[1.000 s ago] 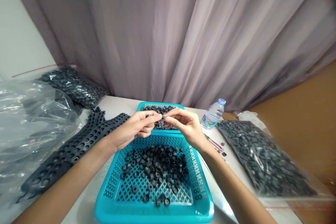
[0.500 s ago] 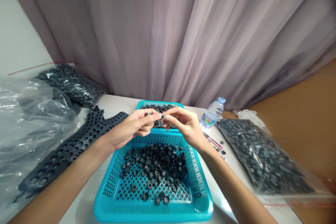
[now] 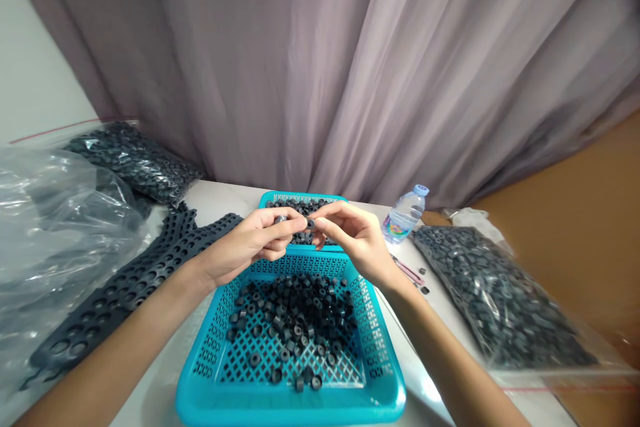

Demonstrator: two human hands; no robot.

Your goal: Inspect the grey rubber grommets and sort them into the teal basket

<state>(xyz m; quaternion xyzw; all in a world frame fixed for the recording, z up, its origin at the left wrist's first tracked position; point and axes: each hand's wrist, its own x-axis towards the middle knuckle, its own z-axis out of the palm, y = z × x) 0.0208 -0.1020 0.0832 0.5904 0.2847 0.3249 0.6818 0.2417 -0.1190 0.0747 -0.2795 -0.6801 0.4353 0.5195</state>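
Observation:
Between the fingertips of both hands is a small black ring-shaped piece [image 3: 311, 223], apparently rubber or plastic. My left hand [image 3: 263, 232] pinches it from the left, and another small dark piece [image 3: 281, 219] shows among its curled fingers. From the right, my right hand [image 3: 353, 233] grips the same ring between thumb and forefinger. Both hands hover over the back rim of a turquoise basket [image 3: 290, 407], in which many loose black pieces [image 3: 300, 320] lie. Behind the hands stands a second turquoise basket [image 3: 305, 196], partly hidden by them and filled with similar pieces.
Black perforated sheets [image 3: 115, 287] and a clear plastic bag [image 3: 60, 213] lie at left, near a filled bag [image 3: 135, 157]. A water bottle [image 3: 406, 215], pink tweezers [image 3: 410, 272] and another filled bag [image 3: 500, 293] are at right. A curtain [image 3: 280, 67] hangs behind the white table [image 3: 225, 192].
The hands keep nearly the same pose, still pinching the ring. The whole view has shifted very slightly.

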